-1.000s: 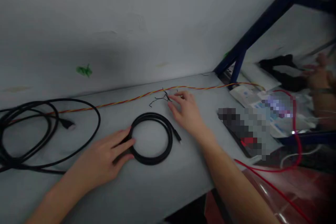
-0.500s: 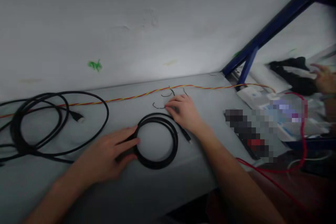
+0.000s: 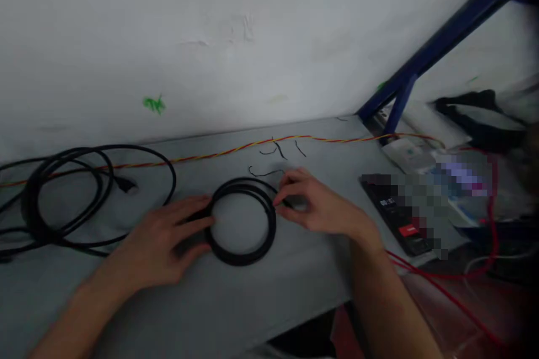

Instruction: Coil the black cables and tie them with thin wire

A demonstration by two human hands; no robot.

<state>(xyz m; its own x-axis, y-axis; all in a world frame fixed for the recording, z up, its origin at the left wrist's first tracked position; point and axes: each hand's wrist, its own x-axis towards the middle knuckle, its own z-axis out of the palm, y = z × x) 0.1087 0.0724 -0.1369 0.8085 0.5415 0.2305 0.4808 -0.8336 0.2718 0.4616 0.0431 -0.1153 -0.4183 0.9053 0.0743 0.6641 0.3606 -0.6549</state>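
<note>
A neat coil of black cable (image 3: 242,261) lies flat on the grey table. My left hand (image 3: 164,241) is closed on its left side, with fingers above and thumb lower down. At the coil's right side, my right hand (image 3: 309,199) makes a pinch. Its fingertips touch the cable, and whatever lies between them is too small to make out. A small dark tip shows at the coil's inner edge there. The cable's plug end is hidden by this hand. Several thin black wire pieces (image 3: 265,173), like twist ties, lie beyond the coil.
A larger loose coil of black cable (image 3: 31,210) with a plug (image 3: 126,185) lies on the left. A twisted red-yellow wire (image 3: 236,148) runs along the back by the wall. On the right are a phone (image 3: 393,216), a red cable (image 3: 493,207) and a blue frame post (image 3: 438,45).
My right hand has come back from the wire pieces to the coil's right side and now pinches there. The coil has shifted slightly left. A hand at the far right has gone from view.
</note>
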